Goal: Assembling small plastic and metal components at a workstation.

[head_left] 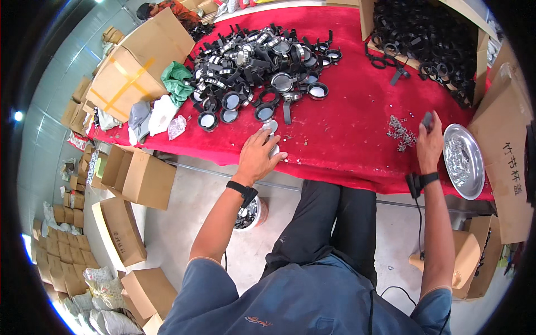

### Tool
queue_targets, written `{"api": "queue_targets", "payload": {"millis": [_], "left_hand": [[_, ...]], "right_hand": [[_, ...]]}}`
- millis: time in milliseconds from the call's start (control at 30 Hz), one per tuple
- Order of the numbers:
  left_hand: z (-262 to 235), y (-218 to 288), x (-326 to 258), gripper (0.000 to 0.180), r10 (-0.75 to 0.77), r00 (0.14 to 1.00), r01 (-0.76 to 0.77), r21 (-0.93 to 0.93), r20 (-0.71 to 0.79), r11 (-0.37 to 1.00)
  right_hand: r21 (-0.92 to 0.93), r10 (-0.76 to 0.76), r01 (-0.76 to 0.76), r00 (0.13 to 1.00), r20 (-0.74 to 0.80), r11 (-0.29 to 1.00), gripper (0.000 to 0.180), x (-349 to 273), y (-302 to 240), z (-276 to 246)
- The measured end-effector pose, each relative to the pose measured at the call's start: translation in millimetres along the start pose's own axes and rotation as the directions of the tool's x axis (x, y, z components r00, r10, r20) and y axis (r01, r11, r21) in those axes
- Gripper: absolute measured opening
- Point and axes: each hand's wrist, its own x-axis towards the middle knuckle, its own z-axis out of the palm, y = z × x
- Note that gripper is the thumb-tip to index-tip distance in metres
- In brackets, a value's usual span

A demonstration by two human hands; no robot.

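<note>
A red-covered surface (pixel 346 128) is seen from above, with both of the person's forearms reaching onto it from the lower edge. The left hand (pixel 258 157) is laid near the front edge of the surface, its fingers closed loosely over a small round silver disc (pixel 273 149), which is pressed against the cloth; a second pale disc (pixel 270 126) is seen just beyond the fingertips. The right hand (pixel 429 143) is raised at the right side and is wrapped around a small dark tool (pixel 427 119), of which only the top is shown. A black band is worn on each wrist.

A large heap of black ring-shaped parts with silver inserts (pixel 262 67) is spread just beyond the left hand. A small scatter of metal screws (pixel 400 134) is found just left of the right hand, and a round metal tray (pixel 464 162) holding more small metal pieces is set just to its right. An open cardboard box of black rings (pixel 424 39) is placed at the far right corner. Cardboard boxes (pixel 139 176) are stacked on the floor to the left.
</note>
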Motion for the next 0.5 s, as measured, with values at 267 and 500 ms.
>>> {"api": "queue_targets", "payload": {"millis": [267,500], "left_hand": [[16.2,-2.6,-1.1,0.056,0.100,0.985,-0.111,-0.072,-0.139,0.991],[7.8,-28.6,-10.9,0.062,0.283,0.952,-0.285,-0.005,-0.119,0.958]], "right_hand": [[-0.064,-0.113,0.117,0.992,0.056,0.991,0.057,93.8,-8.1,41.9],[0.168,-0.269,0.223,0.902,0.337,0.960,0.034,-39.9,-89.2,65.6]]}}
